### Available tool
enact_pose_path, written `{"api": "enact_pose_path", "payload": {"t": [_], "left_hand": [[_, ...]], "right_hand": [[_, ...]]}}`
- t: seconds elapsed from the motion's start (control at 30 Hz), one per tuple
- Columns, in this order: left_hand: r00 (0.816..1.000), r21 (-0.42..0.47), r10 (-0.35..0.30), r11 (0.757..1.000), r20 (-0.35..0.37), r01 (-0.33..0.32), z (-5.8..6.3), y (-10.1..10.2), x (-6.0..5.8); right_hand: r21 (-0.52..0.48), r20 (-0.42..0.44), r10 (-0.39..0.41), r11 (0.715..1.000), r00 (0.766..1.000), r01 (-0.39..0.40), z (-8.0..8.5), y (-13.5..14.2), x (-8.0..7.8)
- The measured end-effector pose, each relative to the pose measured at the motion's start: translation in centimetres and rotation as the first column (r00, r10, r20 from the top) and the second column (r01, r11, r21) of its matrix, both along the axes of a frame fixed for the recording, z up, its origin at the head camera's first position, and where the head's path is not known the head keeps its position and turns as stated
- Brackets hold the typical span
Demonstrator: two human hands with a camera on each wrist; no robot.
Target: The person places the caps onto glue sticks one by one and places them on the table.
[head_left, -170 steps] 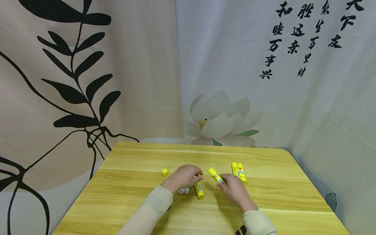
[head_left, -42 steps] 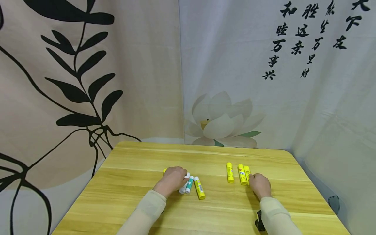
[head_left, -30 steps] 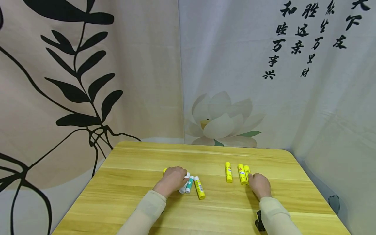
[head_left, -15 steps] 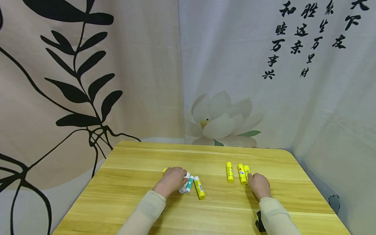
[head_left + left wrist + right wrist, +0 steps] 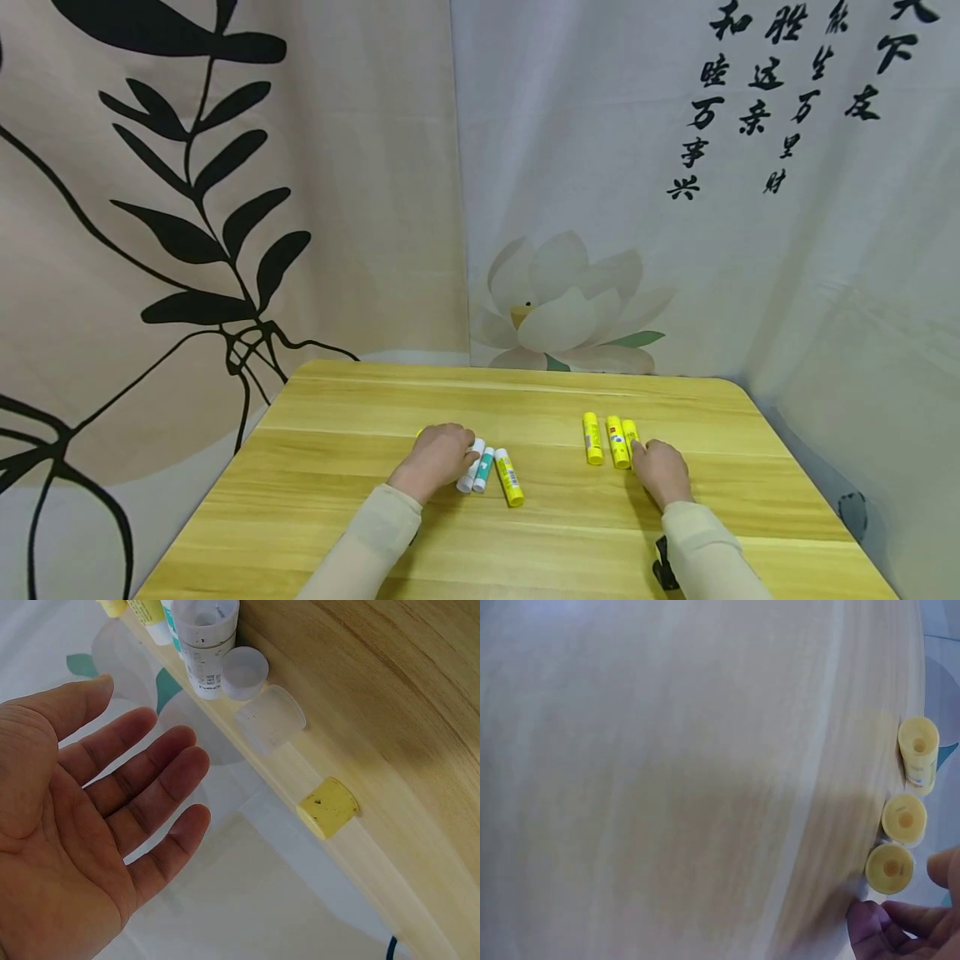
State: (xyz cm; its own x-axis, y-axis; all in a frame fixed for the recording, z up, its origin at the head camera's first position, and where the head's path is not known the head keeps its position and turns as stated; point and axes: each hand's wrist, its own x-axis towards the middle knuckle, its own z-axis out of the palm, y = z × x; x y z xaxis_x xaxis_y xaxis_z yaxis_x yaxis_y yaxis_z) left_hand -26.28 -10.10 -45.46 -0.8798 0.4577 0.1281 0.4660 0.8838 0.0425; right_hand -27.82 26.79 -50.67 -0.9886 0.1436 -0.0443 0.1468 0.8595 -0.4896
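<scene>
In the head view my left hand (image 5: 437, 460) is over the left group of glue sticks. In the left wrist view its fingers are loosely bent and spread, with nothing in them. Near it stand an uncapped white glue stick (image 5: 206, 664), a white cap (image 5: 245, 673), a translucent cap (image 5: 271, 718) and a yellow cap (image 5: 330, 808). My right hand (image 5: 662, 472) rests beside the rightmost yellow glue stick (image 5: 631, 431). Its fingertips (image 5: 870, 924) lie on the table by that stick, and the thumb is apart. Whether they touch the stick is unclear.
A second yellow glue stick (image 5: 618, 442) lies against the rightmost one, and a third (image 5: 592, 439) lies a little to the left. Right of my left hand are a teal-and-white glue stick (image 5: 483, 469) and a yellow one (image 5: 509, 478) with a white end. All lie on the wooden table (image 5: 570, 533).
Since the oldest frame, my right hand has let go of a yellow glue stick, now on the right, and moved right. Lately the left stick of that group has rolled slightly left, then right; both hands stay put.
</scene>
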Motion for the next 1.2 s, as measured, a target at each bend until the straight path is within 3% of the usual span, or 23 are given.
{"api": "enact_pose_path", "payload": {"t": [0.73,1.2], "left_hand": [[1.000,0.029,0.002,1.000,0.021,-0.003,0.3,-0.7,0.1],[0.997,0.038,0.030,0.999,0.073,-0.033,0.6,-0.9,0.3]], "right_hand": [[0.039,-0.005,0.003,0.999,1.000,-0.003,1.7,-1.3,1.2],[0.057,-0.149,0.027,0.998,0.988,-0.019,2.5,-4.1,1.7]]}}
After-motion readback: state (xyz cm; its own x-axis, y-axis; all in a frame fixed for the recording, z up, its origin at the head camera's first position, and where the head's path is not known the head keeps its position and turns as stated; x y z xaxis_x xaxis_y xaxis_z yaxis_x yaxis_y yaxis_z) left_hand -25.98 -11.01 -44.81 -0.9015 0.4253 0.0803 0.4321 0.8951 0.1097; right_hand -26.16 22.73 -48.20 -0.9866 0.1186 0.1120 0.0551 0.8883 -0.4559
